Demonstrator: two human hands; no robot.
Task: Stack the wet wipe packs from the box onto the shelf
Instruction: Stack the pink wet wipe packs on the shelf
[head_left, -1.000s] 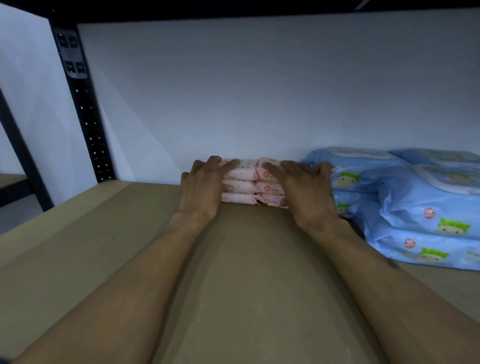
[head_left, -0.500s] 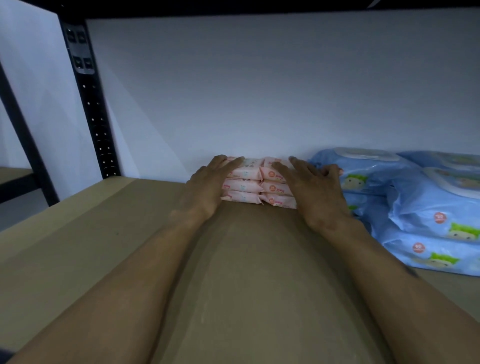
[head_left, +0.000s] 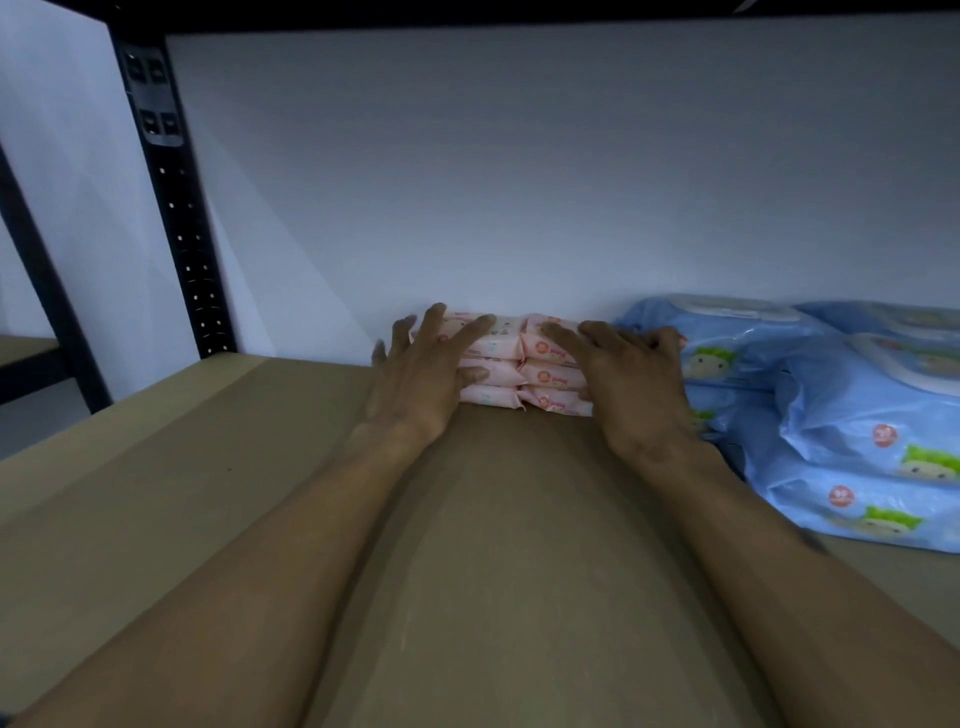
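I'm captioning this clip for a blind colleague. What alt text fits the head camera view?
A left hand and a right hand rest on a low stack of pink wet wipe packs at the back of a brown shelf, against a white wall. Bigger blue wipe packs lie to its right; a black post stands far left.

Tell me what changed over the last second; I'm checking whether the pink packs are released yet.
The left hand has spread its fingers over the pink packs, still touching them. The right hand stays flat on them. Pink packs and blue packs have not moved.
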